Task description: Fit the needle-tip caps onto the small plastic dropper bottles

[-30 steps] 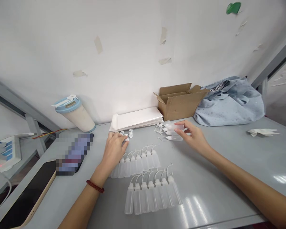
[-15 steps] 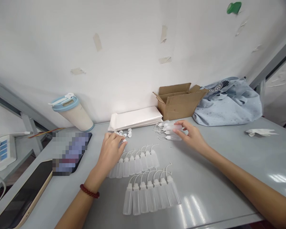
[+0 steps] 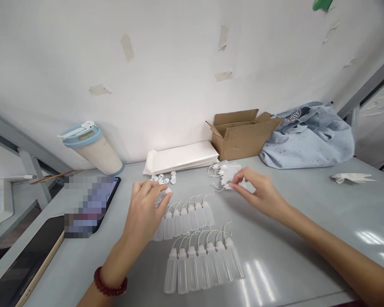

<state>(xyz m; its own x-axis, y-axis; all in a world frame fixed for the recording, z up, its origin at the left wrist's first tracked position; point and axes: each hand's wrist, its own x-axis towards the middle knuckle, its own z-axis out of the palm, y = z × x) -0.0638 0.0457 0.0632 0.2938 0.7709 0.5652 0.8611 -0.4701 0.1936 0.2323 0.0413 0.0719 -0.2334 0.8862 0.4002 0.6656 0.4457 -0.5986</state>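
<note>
Thumb and index finger of my left hand [image 3: 144, 211] pinch a small white cap [image 3: 168, 191]. Just behind it lie several loose white caps [image 3: 173, 178]. My right hand [image 3: 264, 192] has its fingertips closed on a translucent plastic dropper bottle [image 3: 227, 186] near its neck, at the edge of a small heap of similar bottles [image 3: 228, 169]. Nearer to me, several bottles with thin curved strips at their tops lie side by side in a back row [image 3: 192, 216] and a front row [image 3: 203, 268]. My left hand partly covers the left end of the back row.
A stack of white padded envelopes [image 3: 182, 157] and an open cardboard box [image 3: 243, 138] stand against the wall, beside a blue fabric bag [image 3: 310, 143]. At left are a tumbler [image 3: 97, 151] and two phones [image 3: 94, 207] [image 3: 28, 260]. Crumpled tissue [image 3: 352, 177] lies at right.
My left hand has drawn back slightly from the loose caps, with a white cap now plainly between its fingers. My right hand has shifted slightly toward me, its fingertips now at a bottle's neck.
</note>
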